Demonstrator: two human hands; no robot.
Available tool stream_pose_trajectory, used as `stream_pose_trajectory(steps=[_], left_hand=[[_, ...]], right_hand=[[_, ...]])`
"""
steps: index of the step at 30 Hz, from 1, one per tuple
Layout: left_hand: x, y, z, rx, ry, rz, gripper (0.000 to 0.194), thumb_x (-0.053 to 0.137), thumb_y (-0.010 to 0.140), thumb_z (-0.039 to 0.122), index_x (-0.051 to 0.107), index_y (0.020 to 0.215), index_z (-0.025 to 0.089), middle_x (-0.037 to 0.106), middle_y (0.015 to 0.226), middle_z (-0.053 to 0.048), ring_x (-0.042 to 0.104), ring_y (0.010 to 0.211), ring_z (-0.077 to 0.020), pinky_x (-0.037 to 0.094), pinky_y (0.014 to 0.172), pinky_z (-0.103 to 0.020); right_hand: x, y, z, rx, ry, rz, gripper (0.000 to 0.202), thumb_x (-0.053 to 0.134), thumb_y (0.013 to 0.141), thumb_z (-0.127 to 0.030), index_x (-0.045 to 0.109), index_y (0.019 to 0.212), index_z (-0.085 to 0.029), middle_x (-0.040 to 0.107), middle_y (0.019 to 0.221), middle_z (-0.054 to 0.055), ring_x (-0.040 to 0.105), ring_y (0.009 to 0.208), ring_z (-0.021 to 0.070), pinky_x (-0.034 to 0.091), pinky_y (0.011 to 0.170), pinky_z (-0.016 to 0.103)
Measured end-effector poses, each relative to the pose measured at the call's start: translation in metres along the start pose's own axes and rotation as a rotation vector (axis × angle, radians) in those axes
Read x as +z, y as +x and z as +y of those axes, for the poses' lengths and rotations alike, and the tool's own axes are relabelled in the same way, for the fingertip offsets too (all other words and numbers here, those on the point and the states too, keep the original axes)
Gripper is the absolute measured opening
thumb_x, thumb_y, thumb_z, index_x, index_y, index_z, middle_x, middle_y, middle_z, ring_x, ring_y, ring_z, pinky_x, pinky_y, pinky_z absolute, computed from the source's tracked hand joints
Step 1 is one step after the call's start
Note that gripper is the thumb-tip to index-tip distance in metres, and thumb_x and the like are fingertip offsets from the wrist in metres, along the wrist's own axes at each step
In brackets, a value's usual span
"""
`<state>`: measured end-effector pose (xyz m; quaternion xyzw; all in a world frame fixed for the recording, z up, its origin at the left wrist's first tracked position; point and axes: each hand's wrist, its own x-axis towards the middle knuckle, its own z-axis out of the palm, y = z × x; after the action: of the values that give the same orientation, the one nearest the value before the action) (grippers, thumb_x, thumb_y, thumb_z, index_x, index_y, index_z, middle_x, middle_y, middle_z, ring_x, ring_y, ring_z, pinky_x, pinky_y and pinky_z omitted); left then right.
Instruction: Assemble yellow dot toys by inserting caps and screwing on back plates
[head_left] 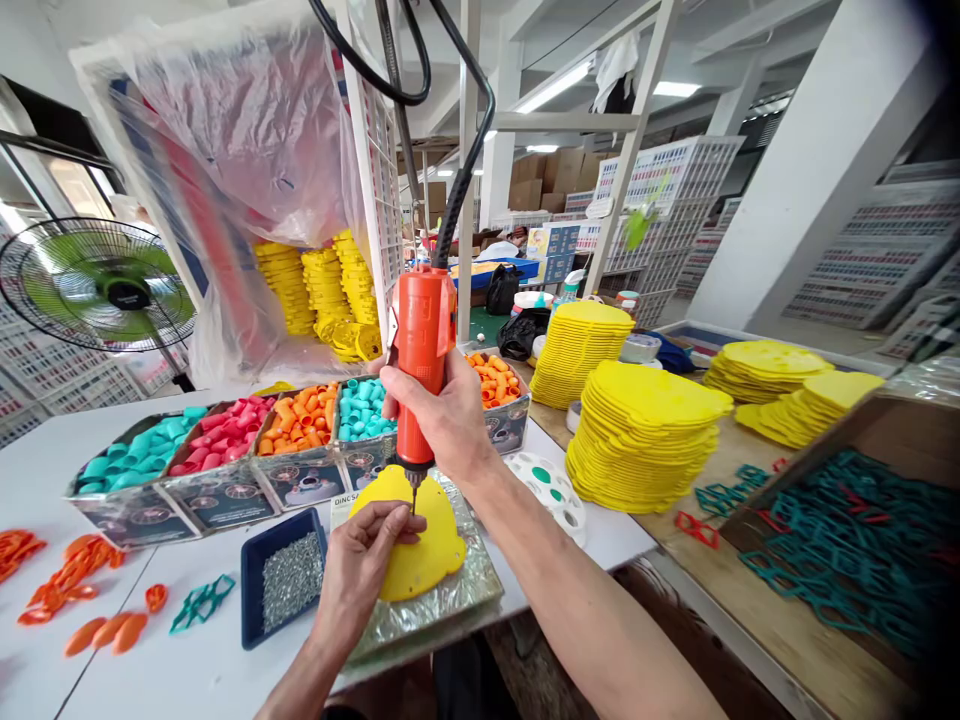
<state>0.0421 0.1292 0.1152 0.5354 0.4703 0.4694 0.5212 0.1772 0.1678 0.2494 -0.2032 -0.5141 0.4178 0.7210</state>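
Observation:
An orange electric screwdriver (417,340) hangs upright from a black cable, and my right hand (450,415) is wrapped round its body. Its bit points down at a yellow plastic plate (427,560) lying on a wrapped pad (472,590). My left hand (367,550) rests over the plate's left part, thumb and fingertips pinched together beside the bit tip. Whatever lies between those fingertips is too small to make out. Left of the pad, a dark blue tray (248,590) holds many small metal screws (291,580).
Boxes of teal (142,450), pink and orange parts line the back. Loose orange pieces (109,632) and teal frames (201,603) lie left. Yellow plate stacks (641,440) and a carton of teal frames (847,540) stand right. A white disc (551,490) lies behind my right forearm.

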Motion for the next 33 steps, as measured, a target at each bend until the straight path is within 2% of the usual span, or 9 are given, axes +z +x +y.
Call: stream_pose_trajectory(steps=[6,11,19,26,33], left_hand=[[0.0,-0.002,0.008,0.093,0.191,0.001,0.036,0.06,0.09,0.052,0.073,0.09,0.018,0.083,0.083,-0.007,0.077,0.074,-0.0227,0.059,0.075,-0.031],[-0.006,-0.007,0.017,0.169,0.373,0.011,0.032,0.06,0.091,0.048,0.073,0.078,0.021,0.08,0.072,-0.003,0.075,0.073,-0.0221,0.056,0.075,-0.029],[-0.019,-0.017,0.016,0.206,0.415,-0.04,0.026,0.067,0.086,0.045,0.074,0.075,0.022,0.078,0.066,-0.001,0.072,0.066,-0.02,0.053,0.066,-0.025],[-0.018,-0.024,0.016,0.246,0.554,-0.07,0.023,0.068,0.086,0.04,0.076,0.073,0.023,0.077,0.062,0.001,0.071,0.062,-0.0185,0.051,0.064,-0.024],[-0.016,-0.025,0.017,0.244,0.542,-0.072,0.024,0.066,0.087,0.041,0.075,0.073,0.023,0.079,0.065,0.0,0.073,0.062,-0.0198,0.052,0.064,-0.025]], right_hand=[[0.002,0.001,-0.006,-0.005,0.007,0.007,0.023,0.075,0.078,-0.028,0.06,0.094,-0.022,0.072,0.087,-0.002,0.06,0.05,0.0071,0.051,0.048,0.022],[0.003,0.0,-0.007,0.01,0.012,0.0,0.025,0.075,0.079,-0.031,0.061,0.097,-0.023,0.072,0.09,-0.001,0.06,0.052,0.0079,0.052,0.049,0.023],[0.007,-0.003,-0.008,0.011,0.033,-0.006,0.025,0.076,0.078,-0.031,0.06,0.096,-0.023,0.071,0.088,-0.002,0.06,0.051,0.008,0.053,0.05,0.024],[0.014,-0.01,-0.008,0.034,0.072,-0.034,0.026,0.076,0.078,-0.032,0.06,0.097,-0.023,0.07,0.086,-0.002,0.058,0.052,0.0084,0.052,0.051,0.025],[0.014,-0.013,-0.006,0.068,0.056,-0.055,0.031,0.077,0.077,-0.034,0.061,0.102,-0.024,0.071,0.089,-0.002,0.06,0.053,0.0086,0.052,0.051,0.024]])
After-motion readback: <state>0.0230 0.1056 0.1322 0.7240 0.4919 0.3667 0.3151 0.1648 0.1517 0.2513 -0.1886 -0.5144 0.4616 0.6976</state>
